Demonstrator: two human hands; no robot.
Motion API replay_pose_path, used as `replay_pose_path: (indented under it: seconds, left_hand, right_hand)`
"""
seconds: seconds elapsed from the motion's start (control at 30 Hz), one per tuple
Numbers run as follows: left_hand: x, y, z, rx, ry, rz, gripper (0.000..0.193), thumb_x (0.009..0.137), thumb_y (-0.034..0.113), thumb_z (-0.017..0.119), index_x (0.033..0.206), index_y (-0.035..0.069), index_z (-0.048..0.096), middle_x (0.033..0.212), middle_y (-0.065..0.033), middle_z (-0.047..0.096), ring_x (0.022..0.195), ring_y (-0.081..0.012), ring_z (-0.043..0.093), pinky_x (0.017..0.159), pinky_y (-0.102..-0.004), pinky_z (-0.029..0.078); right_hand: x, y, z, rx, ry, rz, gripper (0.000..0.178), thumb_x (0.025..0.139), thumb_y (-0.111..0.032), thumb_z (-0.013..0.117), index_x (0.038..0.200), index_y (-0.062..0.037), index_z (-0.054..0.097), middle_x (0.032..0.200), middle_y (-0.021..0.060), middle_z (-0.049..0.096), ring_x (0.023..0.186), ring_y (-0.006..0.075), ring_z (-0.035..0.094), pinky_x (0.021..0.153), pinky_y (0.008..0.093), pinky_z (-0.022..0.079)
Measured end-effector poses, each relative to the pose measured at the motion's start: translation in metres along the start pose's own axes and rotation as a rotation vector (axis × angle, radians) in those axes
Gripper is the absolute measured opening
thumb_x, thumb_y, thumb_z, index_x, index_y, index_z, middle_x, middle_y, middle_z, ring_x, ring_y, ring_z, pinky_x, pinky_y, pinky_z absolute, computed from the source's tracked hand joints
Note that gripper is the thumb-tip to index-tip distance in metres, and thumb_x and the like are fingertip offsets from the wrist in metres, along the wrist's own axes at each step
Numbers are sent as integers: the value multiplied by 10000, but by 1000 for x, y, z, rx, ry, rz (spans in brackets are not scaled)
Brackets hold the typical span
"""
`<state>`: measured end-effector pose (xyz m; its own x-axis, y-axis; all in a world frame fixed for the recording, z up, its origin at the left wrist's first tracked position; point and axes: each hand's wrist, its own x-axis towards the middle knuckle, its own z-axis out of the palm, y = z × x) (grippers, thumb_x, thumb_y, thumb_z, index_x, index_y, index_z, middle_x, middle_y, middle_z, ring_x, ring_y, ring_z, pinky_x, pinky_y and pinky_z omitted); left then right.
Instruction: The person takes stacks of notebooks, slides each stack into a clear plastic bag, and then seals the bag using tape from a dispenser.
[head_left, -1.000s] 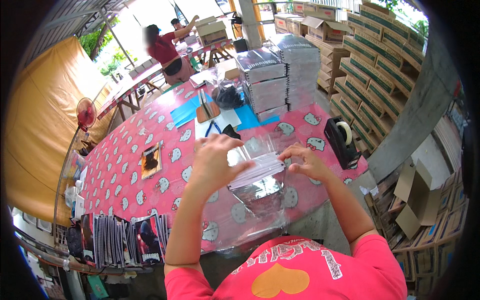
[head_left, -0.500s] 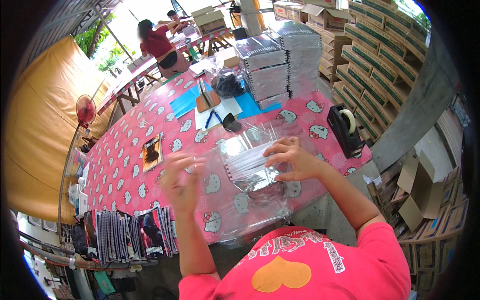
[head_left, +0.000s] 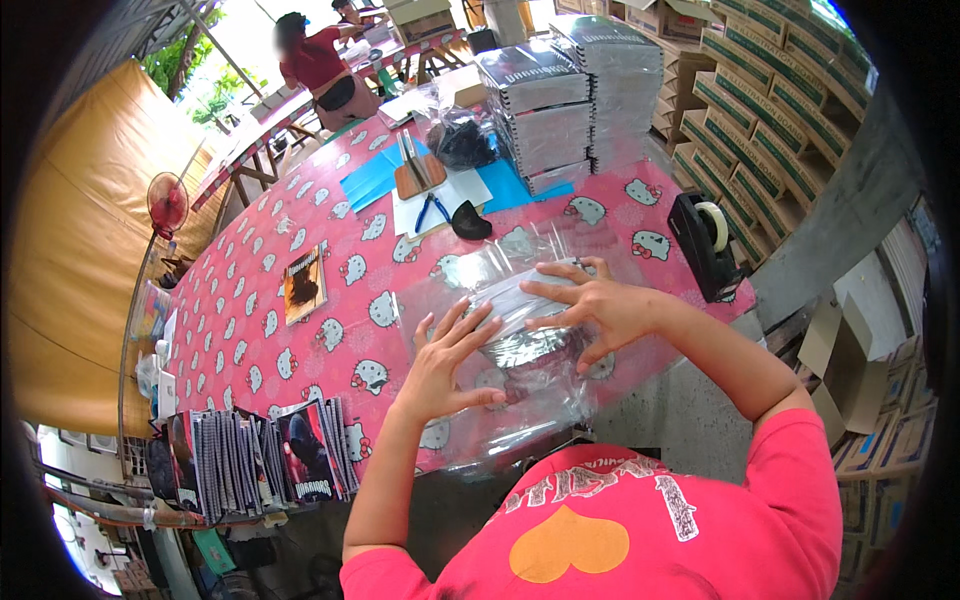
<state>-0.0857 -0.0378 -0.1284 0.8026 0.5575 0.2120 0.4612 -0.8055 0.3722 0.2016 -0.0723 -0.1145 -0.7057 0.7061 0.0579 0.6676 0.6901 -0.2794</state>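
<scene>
A stack of spiral notebooks (head_left: 515,302) lies in front of me inside a loose clear plastic wrap (head_left: 525,405), its white page edges showing through. My left hand (head_left: 448,362) rests on the left side of the stack with its fingers spread. Over the right side lies my right hand (head_left: 605,305), fingers likewise apart, touching the plastic. Parts of the stack are hidden under both hands and by glare on the film.
Wrapped notebook stacks (head_left: 545,115) stand at the far side, near blue pliers (head_left: 432,212) and a clipboard (head_left: 420,175). A tape dispenser (head_left: 705,245) sits at right. Several notebooks (head_left: 255,460) line the near left edge; a single booklet (head_left: 304,285) lies mid-table. Other people work beyond.
My left hand has come right and down from the air onto the wrapped stack. My right hand has shifted slightly and stays on it, fingers more spread.
</scene>
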Motion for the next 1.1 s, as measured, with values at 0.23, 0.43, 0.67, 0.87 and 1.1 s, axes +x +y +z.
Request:
replay_pose_path:
  seconds: [0.23, 0.43, 0.67, 0.87, 1.1]
  left_hand:
    - [34, 10, -4, 114, -138, 65, 938, 543, 678, 669, 1347, 270, 410, 1462, 25, 276, 1362, -291, 190, 1045, -644, 40]
    - [34, 12, -4, 128, -188, 12, 948, 504, 604, 740, 1332, 260, 434, 1460, 28, 279, 1365, -305, 174, 1052, -636, 81]
    - [40, 10, -2, 97, -167, 38, 923, 495, 590, 754, 1302, 234, 478, 1440, -6, 321, 1362, -301, 183, 1064, -606, 105]
    - [42, 16, -6, 97, -189, 31, 900, 502, 511, 781, 1303, 234, 477, 1443, -9, 318, 1365, -314, 173, 1057, -613, 109]
    - [39, 14, -6, 89, -183, 32, 865, 555, 479, 767, 1322, 236, 449, 1441, 4, 313, 1359, -300, 188, 1054, -618, 134]
  right_hand:
    - [7, -3, -3, 48, -53, 50, 877, 484, -522, 787, 1284, -311, 496, 1497, 55, 187, 1383, 303, 90, 945, 667, 158]
    - [-27, 9, -5, 521, 475, -3, 718, 649, -379, 743, 1287, -157, 502, 1442, 121, 306, 1351, 283, 224, 1057, 462, 207]
    - [-250, 173, 62, 287, 913, 1339, 264, 807, -238, 652, 892, 12, 669, 792, 54, 661, 717, 113, 584, 685, 270, 455]
    - [-252, 188, 81, 433, 921, 1264, 284, 787, -272, 672, 829, 9, 662, 681, 38, 616, 649, 117, 549, 636, 267, 433]
    - [-279, 128, 109, 975, 1006, 1417, 218, 818, -210, 630, 671, -67, 558, 625, 2, 520, 456, 78, 417, 378, 257, 292]
